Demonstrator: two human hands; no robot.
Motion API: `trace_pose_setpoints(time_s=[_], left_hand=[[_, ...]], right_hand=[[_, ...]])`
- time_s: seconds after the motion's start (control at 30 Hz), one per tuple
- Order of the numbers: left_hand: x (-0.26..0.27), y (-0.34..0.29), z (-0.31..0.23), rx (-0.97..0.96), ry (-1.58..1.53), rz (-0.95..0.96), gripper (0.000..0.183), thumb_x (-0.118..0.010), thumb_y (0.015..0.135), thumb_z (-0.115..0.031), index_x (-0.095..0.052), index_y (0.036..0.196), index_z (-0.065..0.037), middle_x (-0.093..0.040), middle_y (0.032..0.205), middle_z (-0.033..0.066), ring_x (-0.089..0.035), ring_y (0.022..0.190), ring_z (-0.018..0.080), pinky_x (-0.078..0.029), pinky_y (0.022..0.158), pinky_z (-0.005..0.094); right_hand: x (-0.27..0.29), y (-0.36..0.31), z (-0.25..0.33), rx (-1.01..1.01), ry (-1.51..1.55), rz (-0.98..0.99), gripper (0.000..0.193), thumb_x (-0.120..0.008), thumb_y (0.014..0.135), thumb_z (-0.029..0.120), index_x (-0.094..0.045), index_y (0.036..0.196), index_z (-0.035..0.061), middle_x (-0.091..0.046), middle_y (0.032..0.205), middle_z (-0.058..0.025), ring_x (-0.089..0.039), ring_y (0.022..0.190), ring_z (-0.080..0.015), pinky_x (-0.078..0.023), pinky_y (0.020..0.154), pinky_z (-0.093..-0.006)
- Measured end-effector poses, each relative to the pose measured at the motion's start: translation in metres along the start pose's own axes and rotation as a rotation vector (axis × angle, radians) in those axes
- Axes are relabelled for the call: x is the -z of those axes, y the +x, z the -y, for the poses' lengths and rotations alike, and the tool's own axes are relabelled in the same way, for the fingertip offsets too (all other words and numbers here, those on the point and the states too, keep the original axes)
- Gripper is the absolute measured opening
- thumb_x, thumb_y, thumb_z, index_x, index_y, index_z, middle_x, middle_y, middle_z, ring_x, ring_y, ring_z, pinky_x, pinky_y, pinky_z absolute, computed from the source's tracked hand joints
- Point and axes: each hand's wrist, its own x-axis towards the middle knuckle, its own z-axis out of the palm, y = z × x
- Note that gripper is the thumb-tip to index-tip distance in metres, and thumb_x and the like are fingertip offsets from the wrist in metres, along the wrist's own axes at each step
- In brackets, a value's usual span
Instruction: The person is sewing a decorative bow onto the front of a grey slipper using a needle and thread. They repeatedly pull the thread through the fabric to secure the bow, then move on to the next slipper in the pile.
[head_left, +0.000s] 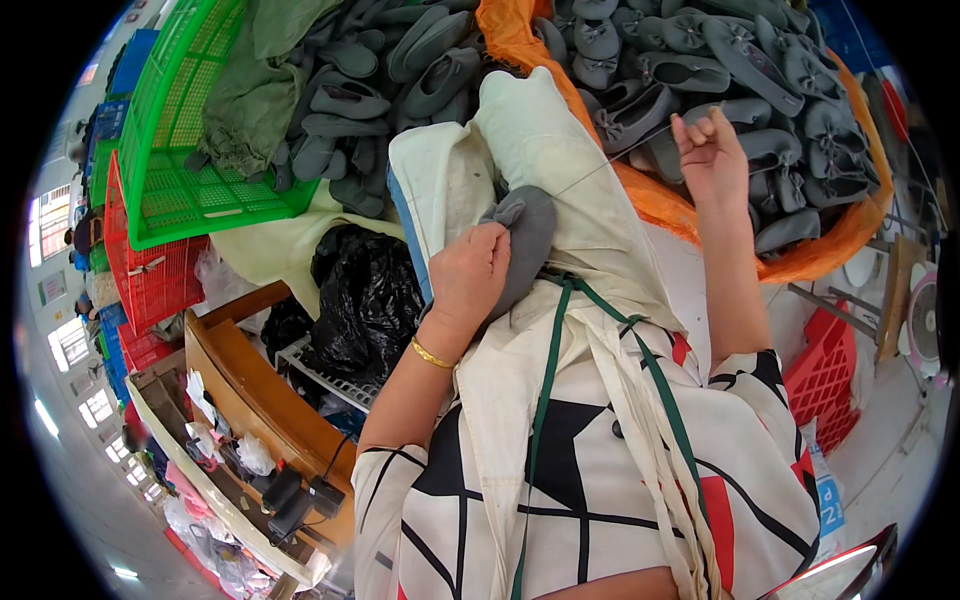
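My left hand (468,268) is closed around a grey flat shoe (532,235) with a small bow, held over my lap. A thin thread (610,160) runs taut from the shoe up to the right. My right hand (713,160) is raised at its far end, fingers pinched on the thread. Whether a needle is in those fingers is too small to tell. Beneath the shoe lies a cream apron (590,220) with dark green ties, spread across my legs.
Ahead, grey shoes (350,95) pile beside a green plastic crate (180,140). An orange sack (840,265) full of bowed grey shoes stands at the right. A black plastic bag (365,290) and a wooden drawer unit (270,380) are on my left. A red basket (825,375) sits at the right.
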Motion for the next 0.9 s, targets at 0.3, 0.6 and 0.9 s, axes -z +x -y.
trace_pose_setpoints(time_s=[0.3,0.6,0.9], left_hand=[[0.004,0.007,-0.002,-0.246,0.304,0.134,0.005,-0.064,0.088,-0.015,-0.065,0.092,-0.016,-0.057,0.067,0.0067,-0.059,0.058,0.0276,-0.045,0.049,0.0415],[0.004,0.022,0.002,0.007,0.013,0.117,0.012,-0.07,0.087,-0.025,-0.072,0.084,-0.013,-0.068,0.076,0.0095,-0.065,0.066,0.0321,-0.049,0.059,0.0418],[0.013,0.021,0.004,-0.172,0.203,0.149,0.009,-0.067,0.086,-0.021,-0.07,0.082,-0.013,-0.067,0.078,0.0098,-0.065,0.073,0.0322,-0.051,0.064,0.0442]], right_hand=[[0.03,-0.012,0.022,0.093,0.007,-0.11,0.027,-0.052,0.097,0.006,-0.049,0.07,0.006,-0.048,0.065,-0.004,-0.049,0.062,-0.0159,-0.052,0.09,-0.0386],[-0.016,-0.029,0.058,0.06,0.011,-0.017,0.008,-0.056,0.1,0.014,-0.056,0.092,0.0106,-0.057,0.07,0.0012,-0.057,0.06,-0.0109,-0.058,0.07,-0.0348],[-0.065,-0.046,0.073,0.117,-0.111,0.176,0.008,-0.055,0.1,0.012,-0.057,0.095,0.0065,-0.057,0.071,-0.0009,-0.053,0.057,-0.0104,-0.06,0.066,-0.035]])
